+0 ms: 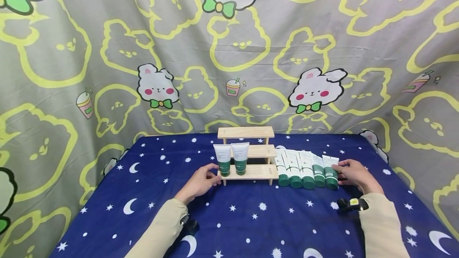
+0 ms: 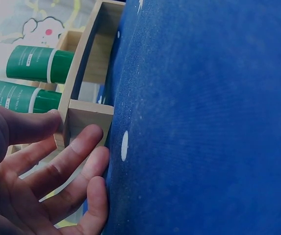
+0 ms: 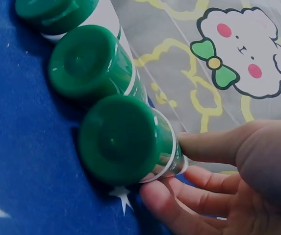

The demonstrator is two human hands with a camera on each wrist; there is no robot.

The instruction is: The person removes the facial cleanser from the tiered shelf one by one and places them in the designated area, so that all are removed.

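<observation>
A three-step wooden stand (image 1: 256,173) sits mid-table, with two white-and-green squeeze tubes (image 1: 239,158) upright on the left of its lowest step. At that step's left end, my left hand (image 1: 201,181) holds the corner. In the left wrist view, its thumb (image 2: 35,125) lies along the board's end and the fingers curl by the leg. To the right of the stand, several like tubes (image 1: 306,170) lie side by side, green caps toward me. My right hand (image 1: 355,175) grips the rightmost tube (image 3: 120,139), thumb on one side and fingers on the other.
A dark blue cloth (image 1: 244,218) with white moons and stars covers the table. Behind the stand hangs a grey curtain (image 1: 201,51) with cartoon prints. Each wrist wears a small black camera, the right one (image 1: 349,205) just above the cloth.
</observation>
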